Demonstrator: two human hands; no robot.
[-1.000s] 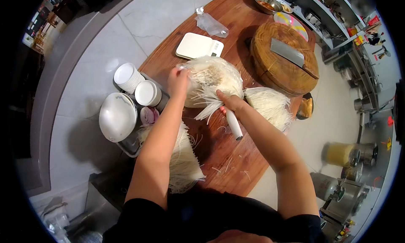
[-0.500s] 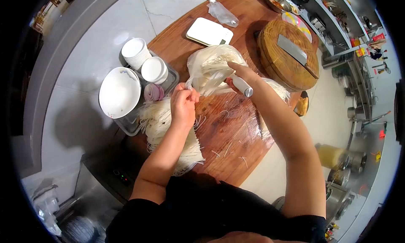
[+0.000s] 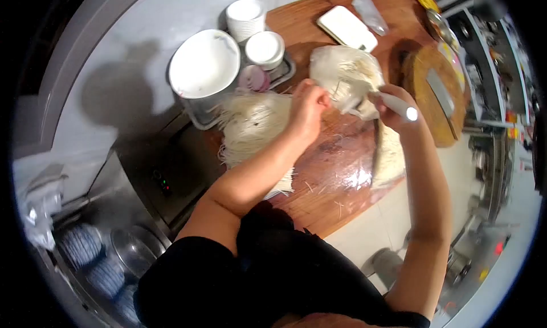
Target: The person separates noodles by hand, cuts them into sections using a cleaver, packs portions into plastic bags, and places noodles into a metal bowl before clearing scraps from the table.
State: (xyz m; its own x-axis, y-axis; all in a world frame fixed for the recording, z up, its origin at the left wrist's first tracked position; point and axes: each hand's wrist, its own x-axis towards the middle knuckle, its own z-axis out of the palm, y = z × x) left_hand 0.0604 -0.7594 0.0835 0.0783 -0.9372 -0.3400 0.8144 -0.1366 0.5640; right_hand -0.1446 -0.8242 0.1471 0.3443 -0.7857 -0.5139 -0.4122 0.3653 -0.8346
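Observation:
My right hand is wrapped round the white handle of a tool, whose other end reaches towards a clear plastic bag of white noodles. My left hand, fingers curled together, is at the near left edge of that bag; what it grips is too small to make out. A pile of white noodles lies left of my left forearm. More noodles lie below my right hand, at the table's right edge.
A white scale and an empty plastic bag lie beyond the noodle bag. On the right, a cleaver rests on a round chopping block. Left, a tray carries a white bowl, stacked tubs and onion.
The view has swung, so the table's things appear shifted. My left hand has moved from the bag's far left side to its near side. The handle has turned from pointing down to pointing right.

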